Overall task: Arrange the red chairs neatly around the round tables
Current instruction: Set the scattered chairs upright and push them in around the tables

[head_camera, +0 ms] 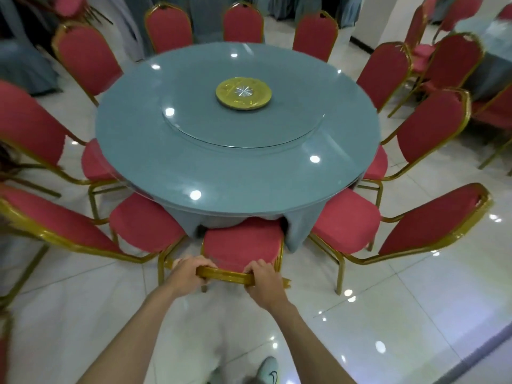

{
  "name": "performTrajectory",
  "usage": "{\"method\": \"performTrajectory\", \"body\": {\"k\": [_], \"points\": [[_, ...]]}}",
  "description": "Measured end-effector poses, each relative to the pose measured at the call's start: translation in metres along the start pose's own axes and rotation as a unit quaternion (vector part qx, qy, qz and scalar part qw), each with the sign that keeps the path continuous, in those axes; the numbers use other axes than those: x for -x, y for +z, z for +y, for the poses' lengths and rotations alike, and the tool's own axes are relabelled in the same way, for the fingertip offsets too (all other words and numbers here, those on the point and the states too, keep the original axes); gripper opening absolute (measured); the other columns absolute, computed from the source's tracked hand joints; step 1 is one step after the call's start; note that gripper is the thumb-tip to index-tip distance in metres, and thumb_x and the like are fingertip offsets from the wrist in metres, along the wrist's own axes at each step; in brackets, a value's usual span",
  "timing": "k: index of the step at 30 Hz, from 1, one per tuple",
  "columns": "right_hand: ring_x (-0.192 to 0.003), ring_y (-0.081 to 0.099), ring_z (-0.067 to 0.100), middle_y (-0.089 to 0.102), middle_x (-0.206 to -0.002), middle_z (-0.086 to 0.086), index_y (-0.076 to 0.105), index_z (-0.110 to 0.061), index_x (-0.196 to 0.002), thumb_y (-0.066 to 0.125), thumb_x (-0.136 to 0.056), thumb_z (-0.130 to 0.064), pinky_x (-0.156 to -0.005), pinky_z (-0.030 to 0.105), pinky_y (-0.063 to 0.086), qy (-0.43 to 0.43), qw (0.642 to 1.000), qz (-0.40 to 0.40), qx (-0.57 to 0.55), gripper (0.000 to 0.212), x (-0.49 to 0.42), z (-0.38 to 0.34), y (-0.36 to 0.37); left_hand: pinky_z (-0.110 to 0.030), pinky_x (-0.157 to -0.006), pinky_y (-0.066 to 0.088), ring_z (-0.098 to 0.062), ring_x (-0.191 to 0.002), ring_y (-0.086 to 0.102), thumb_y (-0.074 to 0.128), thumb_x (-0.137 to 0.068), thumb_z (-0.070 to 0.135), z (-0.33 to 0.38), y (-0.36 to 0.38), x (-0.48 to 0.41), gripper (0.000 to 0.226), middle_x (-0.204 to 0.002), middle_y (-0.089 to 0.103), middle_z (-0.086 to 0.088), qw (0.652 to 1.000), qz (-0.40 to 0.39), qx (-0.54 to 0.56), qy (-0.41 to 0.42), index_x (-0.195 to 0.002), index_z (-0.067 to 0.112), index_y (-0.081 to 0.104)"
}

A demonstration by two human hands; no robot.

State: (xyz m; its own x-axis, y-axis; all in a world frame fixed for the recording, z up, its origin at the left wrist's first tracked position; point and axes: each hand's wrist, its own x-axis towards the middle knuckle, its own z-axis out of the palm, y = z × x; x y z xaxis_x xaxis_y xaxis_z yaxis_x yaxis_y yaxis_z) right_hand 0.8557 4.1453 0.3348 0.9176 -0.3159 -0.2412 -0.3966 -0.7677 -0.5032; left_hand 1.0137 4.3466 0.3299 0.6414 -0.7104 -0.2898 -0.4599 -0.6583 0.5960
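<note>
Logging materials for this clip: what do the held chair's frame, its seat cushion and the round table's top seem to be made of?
Chair frame: probably metal tube, glossy gold coating; it glints. Seat cushion: red fabric, matte, plump, so likely padded. Table top: seemingly glass over blue-grey cloth; lamps mirror sharply, cloth drapes below the rim.

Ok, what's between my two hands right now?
In the head view, only a bare stretch of the chair's gold top rail lies between the left hand and right hand.

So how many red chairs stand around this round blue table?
10 red-cushioned gold-framed chairs: one nearest, gripped by left hand and right hand; two left; five far side; two right. None looks hidden.
</note>
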Motion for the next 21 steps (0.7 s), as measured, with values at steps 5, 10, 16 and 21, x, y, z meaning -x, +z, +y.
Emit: {"method": "performTrajectory", "body": {"k": [5,10,16,21], "points": [[-0.096,0.055,0.015,0.055,-0.098,-0.011,0.06,-0.03,-0.095,0.07,-0.083,-0.022,-0.079,0.038,0.05,-0.012,0.999,0.032,-0.014,0.018,0.035,-0.004,0.022,-0.036,-0.095,0.05,-0.014,-0.111,0.067,0.071,-0.068,0.01,-0.019,0.023,0.018,0.039,-0.115,0.073,0.018,0.997,-0.028,-0.076,0.014,-0.085,0.045,0.07],[-0.084,0.059,0.011,0.059,-0.093,-0.013,0.06,-0.031,-0.088,0.068,-0.081,-0.013,-0.069,0.031,0.053,-0.016,0.997,0.074,-0.006,0.021,0.064,-0.011,0.033,-0.045,-0.099,0.045,-0.009,-0.121,0.059,0.054,-0.068,0.006,-0.01,0.028,0.05,0.065,-0.119,0.07,0.023,0.993,-0.034,-0.107,0.024,-0.103,0.06,0.048],[-0.09,0.061,0.011,0.064,-0.101,-0.01,0.067,-0.026,-0.093,0.065,-0.085,-0.006,-0.074,0.026,0.053,0.0,0.999,0.051,0.019,0.022,0.088,-0.027,0.039,-0.036,-0.085,0.023,-0.011,-0.127,0.048,0.05,-0.075,-0.002,0.0,0.032,0.081,0.066,-0.128,0.066,0.024,0.992,-0.039,-0.116,0.017,-0.074,0.064,0.055],[-0.089,0.058,0.005,0.063,-0.097,-0.017,0.066,-0.032,-0.089,0.067,-0.08,-0.006,-0.076,0.027,0.056,0.012,0.999,0.042,0.023,0.027,0.103,-0.028,0.055,-0.036,-0.084,0.018,-0.013,-0.132,0.045,0.046,-0.074,-0.009,-0.007,0.042,0.102,0.054,-0.136,0.062,0.023,0.993,-0.055,-0.106,0.011,-0.065,0.043,0.058]]}}
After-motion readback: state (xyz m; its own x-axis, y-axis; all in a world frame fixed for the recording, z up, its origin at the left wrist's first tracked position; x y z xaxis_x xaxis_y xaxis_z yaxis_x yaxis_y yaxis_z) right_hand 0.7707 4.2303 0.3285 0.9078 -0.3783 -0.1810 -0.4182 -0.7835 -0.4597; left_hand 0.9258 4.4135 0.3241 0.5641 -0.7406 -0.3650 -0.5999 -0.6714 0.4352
